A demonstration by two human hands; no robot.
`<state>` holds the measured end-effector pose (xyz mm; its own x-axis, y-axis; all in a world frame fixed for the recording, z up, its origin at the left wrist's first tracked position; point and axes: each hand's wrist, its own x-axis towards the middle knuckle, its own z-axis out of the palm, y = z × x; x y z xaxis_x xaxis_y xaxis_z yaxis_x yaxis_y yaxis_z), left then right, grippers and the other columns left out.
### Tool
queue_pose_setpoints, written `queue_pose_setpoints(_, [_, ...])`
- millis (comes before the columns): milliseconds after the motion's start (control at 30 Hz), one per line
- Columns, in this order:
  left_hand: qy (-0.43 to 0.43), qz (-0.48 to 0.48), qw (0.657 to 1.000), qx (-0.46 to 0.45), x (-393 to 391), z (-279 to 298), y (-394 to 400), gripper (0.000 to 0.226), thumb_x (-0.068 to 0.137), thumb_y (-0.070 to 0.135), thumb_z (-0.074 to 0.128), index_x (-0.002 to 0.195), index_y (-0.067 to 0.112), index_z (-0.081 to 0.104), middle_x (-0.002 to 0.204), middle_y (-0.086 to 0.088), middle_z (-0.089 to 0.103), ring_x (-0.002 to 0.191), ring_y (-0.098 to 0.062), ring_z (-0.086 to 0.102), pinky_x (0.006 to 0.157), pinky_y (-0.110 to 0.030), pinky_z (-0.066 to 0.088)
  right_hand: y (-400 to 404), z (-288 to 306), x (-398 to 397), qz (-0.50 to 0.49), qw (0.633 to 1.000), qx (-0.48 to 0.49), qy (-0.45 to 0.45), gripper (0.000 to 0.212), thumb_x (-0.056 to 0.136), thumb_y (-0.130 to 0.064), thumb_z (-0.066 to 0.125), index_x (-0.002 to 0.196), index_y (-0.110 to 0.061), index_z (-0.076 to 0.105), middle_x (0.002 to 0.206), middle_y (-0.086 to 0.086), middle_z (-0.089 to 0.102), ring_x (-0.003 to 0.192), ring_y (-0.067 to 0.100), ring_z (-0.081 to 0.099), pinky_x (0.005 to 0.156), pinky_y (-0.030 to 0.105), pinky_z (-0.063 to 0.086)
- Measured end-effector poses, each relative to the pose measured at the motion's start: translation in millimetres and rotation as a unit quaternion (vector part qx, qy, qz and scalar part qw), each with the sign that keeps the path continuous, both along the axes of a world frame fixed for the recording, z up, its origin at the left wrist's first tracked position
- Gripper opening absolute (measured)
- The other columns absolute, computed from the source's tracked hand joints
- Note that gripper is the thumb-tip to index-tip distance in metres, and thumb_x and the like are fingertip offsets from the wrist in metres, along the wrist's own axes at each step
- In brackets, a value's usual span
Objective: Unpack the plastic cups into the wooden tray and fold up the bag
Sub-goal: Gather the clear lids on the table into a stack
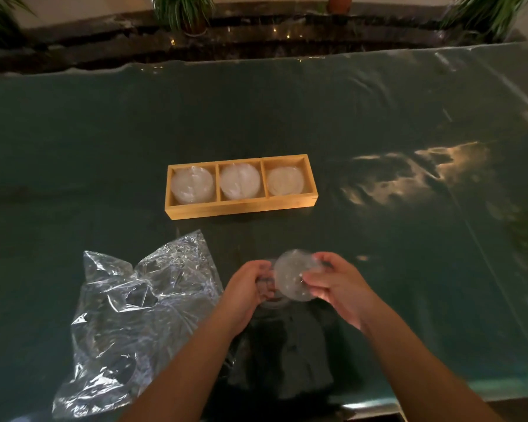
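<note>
Three tray (pixel 241 208) compartments each hold cups, both hands' grips pinching clear cup (pixel 291 277)

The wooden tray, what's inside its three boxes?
Each compartment of the wooden tray holds clear plastic cups, seen from above as round shapes. How many are stacked in each cannot be seen, since the top one covers the rest.

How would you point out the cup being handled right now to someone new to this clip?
Start at the wooden tray mid-table, then come toward the camera to the two hands. The clear cup sits between the left hand and right hand, the only one outside the tray.
</note>
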<state>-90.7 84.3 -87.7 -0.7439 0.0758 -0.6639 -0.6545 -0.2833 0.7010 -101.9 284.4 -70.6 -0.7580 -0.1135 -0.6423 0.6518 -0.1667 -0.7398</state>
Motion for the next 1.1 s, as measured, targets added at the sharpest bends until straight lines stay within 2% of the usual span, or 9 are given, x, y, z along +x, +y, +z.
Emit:
queue_pose_setpoints(100, [-0.002, 0.015, 0.999, 0.044, -4, 12, 6, 0.041, 0.102, 0.03, 0.038, 0.107, 0.001, 0.066, 0.101, -0.019, 0.074, 0.091, -0.03, 0.07, 0.087, -0.046, 0.054, -23, -2, 6, 0.04, 0.994, 0.098, 0.039, 0.042, 0.069, -0.011, 0.082, 0.106, -0.021, 0.064, 0.109, 0.007, 0.069, 0.095, 0.022, 0.071, 0.071, 0.03, 0.059])
queue_pose_setpoints(200, [0.007, 0.003, 0.999, 0.033, -9, 19, 10, 0.045, 0.103, 0.038, 0.039, 0.113, 0.003, 0.066, 0.109, -0.02, 0.073, 0.102, -0.028, 0.07, 0.093, -0.041, 0.054, -34, 1, 5, 0.065, 0.988, 0.125, 0.065, 0.041, 0.071, -0.025, 0.082, 0.108, -0.029, 0.065, 0.109, -0.002, 0.072, 0.096, 0.014, 0.071, 0.082, 0.036, 0.06])
queue_pose_setpoints(300, [0.054, -0.01, 0.998, -0.033, -9, 18, 12, 0.027, 0.099, 0.022, 0.049, 0.124, 0.016, 0.056, 0.119, -0.016, 0.064, 0.106, -0.027, 0.066, 0.089, -0.038, 0.055, -46, 4, 7, 0.071, 0.982, 0.148, 0.095, 0.037, 0.081, -0.022, 0.078, 0.112, -0.035, 0.063, 0.115, -0.007, 0.069, 0.1, 0.006, 0.068, 0.088, 0.03, 0.056])
queue_pose_setpoints(400, [0.086, -0.01, 0.994, -0.063, -5, 14, 13, 0.031, 0.095, 0.013, 0.05, 0.12, 0.031, 0.057, 0.117, -0.007, 0.063, 0.104, -0.02, 0.065, 0.083, -0.032, 0.055, -49, 5, 8, 0.053, 0.98, 0.166, 0.09, 0.058, 0.084, -0.018, 0.076, 0.137, -0.025, 0.054, 0.122, -0.004, 0.064, 0.108, 0.011, 0.065, 0.093, 0.035, 0.056])
queue_pose_setpoints(500, [0.101, 0.012, 0.99, -0.094, -1, 13, 13, 0.029, 0.094, 0.012, 0.052, 0.112, 0.033, 0.059, 0.113, -0.006, 0.065, 0.1, -0.016, 0.066, 0.078, -0.025, 0.055, -45, 5, 6, 0.039, 0.988, 0.13, 0.075, 0.058, 0.083, -0.014, 0.076, 0.136, -0.02, 0.055, 0.119, 0.001, 0.068, 0.103, 0.016, 0.069, 0.088, 0.037, 0.059])
queue_pose_setpoints(700, [0.091, 0.047, 0.993, -0.058, -1, 12, 17, 0.026, 0.095, 0.01, 0.054, 0.116, 0.026, 0.057, 0.122, -0.016, 0.062, 0.112, -0.029, 0.063, 0.098, -0.045, 0.052, -38, 10, -7, 0.023, 0.999, 0.024, 0.021, 0.036, 0.085, 0.003, 0.066, 0.117, -0.015, 0.067, 0.109, 0.01, 0.073, 0.093, 0.021, 0.074, 0.071, 0.031, 0.06])
queue_pose_setpoints(833, [0.087, 0.078, 0.993, 0.016, -20, 24, 13, 0.048, 0.098, 0.021, 0.056, 0.142, 0.017, 0.039, 0.127, -0.009, 0.063, 0.11, -0.023, 0.065, 0.09, -0.038, 0.056, -33, 30, -55, 0.014, 0.998, 0.024, 0.048, 0.036, 0.083, 0.009, 0.065, 0.113, -0.011, 0.067, 0.105, 0.009, 0.072, 0.086, 0.019, 0.073, 0.065, 0.026, 0.059])
queue_pose_setpoints(967, [0.066, 0.088, 0.993, -0.031, -29, 31, -4, 0.064, 0.095, 0.032, 0.061, 0.15, 0.023, 0.03, 0.118, -0.001, 0.063, 0.104, -0.021, 0.066, 0.083, -0.029, 0.054, -25, 51, -132, -0.006, 0.987, 0.112, 0.112, 0.035, 0.082, 0.006, 0.069, 0.108, -0.017, 0.064, 0.106, 0.007, 0.068, 0.086, 0.019, 0.068, 0.064, 0.023, 0.06])
queue_pose_setpoints(1100, [0.034, 0.083, 0.991, -0.095, -15, 25, -21, 0.039, 0.096, 0.024, 0.06, 0.132, 0.018, 0.048, 0.108, -0.005, 0.064, 0.096, -0.018, 0.066, 0.079, -0.026, 0.057, -30, 51, -200, 0.015, 0.954, 0.248, 0.168, 0.043, 0.079, 0.008, 0.069, 0.119, -0.007, 0.063, 0.107, 0.012, 0.065, 0.087, 0.022, 0.064, 0.07, 0.028, 0.056])
